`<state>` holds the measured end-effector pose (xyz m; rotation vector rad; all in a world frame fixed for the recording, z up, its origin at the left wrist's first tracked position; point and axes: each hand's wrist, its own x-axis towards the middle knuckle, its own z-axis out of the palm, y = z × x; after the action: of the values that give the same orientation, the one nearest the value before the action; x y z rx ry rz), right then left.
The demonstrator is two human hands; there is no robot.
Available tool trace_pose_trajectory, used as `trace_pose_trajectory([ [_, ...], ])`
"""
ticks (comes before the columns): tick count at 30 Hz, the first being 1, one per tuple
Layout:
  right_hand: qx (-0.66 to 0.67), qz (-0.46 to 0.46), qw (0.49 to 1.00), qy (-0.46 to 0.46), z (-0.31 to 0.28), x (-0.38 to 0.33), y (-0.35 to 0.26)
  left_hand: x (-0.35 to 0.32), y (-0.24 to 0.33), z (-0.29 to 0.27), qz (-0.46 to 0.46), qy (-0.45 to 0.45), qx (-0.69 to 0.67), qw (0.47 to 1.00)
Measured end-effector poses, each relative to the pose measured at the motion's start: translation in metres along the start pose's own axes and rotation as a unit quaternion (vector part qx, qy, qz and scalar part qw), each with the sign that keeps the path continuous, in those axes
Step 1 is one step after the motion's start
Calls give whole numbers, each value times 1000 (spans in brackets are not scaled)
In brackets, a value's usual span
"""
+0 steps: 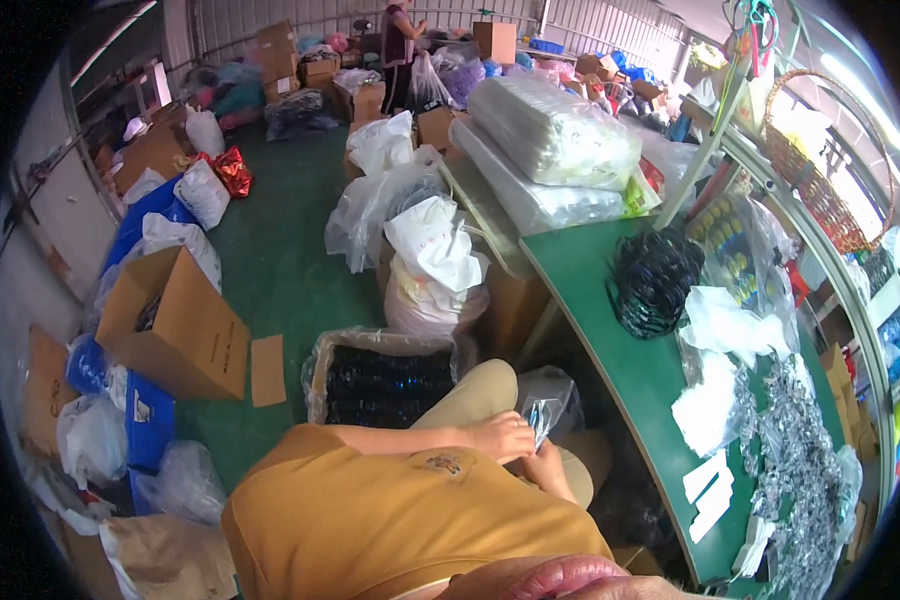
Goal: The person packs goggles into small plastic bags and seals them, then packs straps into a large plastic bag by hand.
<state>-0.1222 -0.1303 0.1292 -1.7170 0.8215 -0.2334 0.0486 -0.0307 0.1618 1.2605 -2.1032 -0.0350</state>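
Close under the camera is my mustard-yellow shirt (390, 520), filling the lower middle of the view. Just past it my two hands meet over my lap. My left hand (502, 437) is curled, fingers closed on a small clear plastic packet (543, 412). My right hand (548, 468) sits just below and to the right of the packet, touching it from underneath; I cannot tell how tightly it grips, since the left hand covers part of it.

To my right runs a long green table (610, 330). On it lie a heap of black rings (653, 280), white crumpled bags (722, 330), a spread of shiny silver packets (795, 450) and a few white paper strips (708, 490). At the table's far end, large clear bundles (555, 135) are stacked.

Beyond my knees, on the floor, stands an open carton of dark items (385, 385) lined with clear plastic, near the packet. Behind it are white sacks (435, 260). The floor (290, 230) is dark green. On my left are a brown cardboard box (175, 325), blue bags and more white bags. At the far end of the room a person (400, 50) stands among stacked boxes.
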Motion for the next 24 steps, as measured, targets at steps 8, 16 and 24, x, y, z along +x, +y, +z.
trace_pose_trajectory([
  [8,642,149,685,-311,-15,-36,-9,-11,-3,-14,-85,-19,-95,992],
  [16,349,85,927,-109,2,-23,-48,-17,-3,-11,-76,37,-114,990],
  [24,-30,-85,993,72,9,-16,-30,-9,4,-17,-68,50,1,996],
])
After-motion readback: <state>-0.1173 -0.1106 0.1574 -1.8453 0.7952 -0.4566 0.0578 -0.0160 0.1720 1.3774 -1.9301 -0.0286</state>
